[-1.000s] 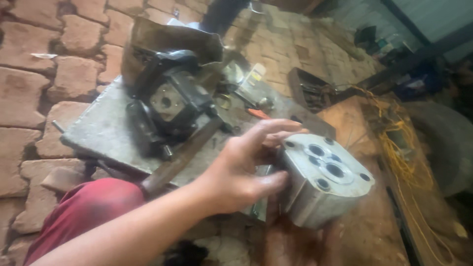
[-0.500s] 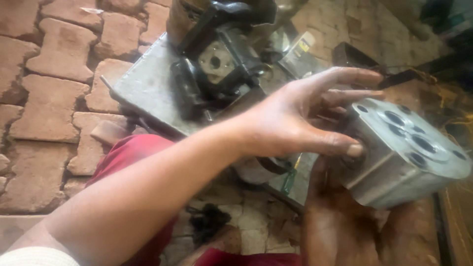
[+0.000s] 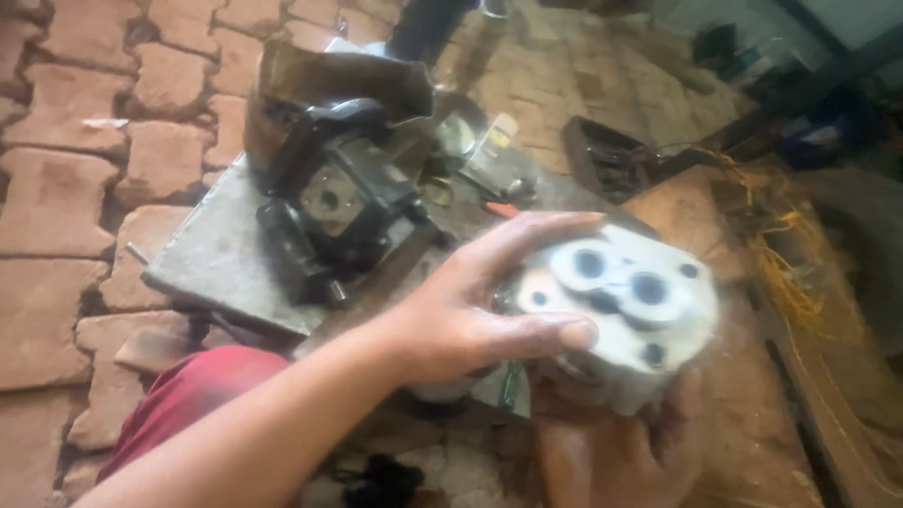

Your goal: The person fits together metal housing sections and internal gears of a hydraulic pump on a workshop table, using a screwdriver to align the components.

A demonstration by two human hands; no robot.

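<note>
Both of your hands are on the grey metal pump housing (image 3: pixel 625 315), held up in front of you over the brick floor (image 3: pixel 56 188). Your left hand (image 3: pixel 480 301) wraps its near side, thumb pressed along the lower edge and fingers curled over the top. Your right hand (image 3: pixel 611 452) cups it from below, palm up. Its face, with round bores and small holes, is turned up towards you. Behind it, a dark pump body (image 3: pixel 329 202) sits on a grey metal plate (image 3: pixel 212 254).
</note>
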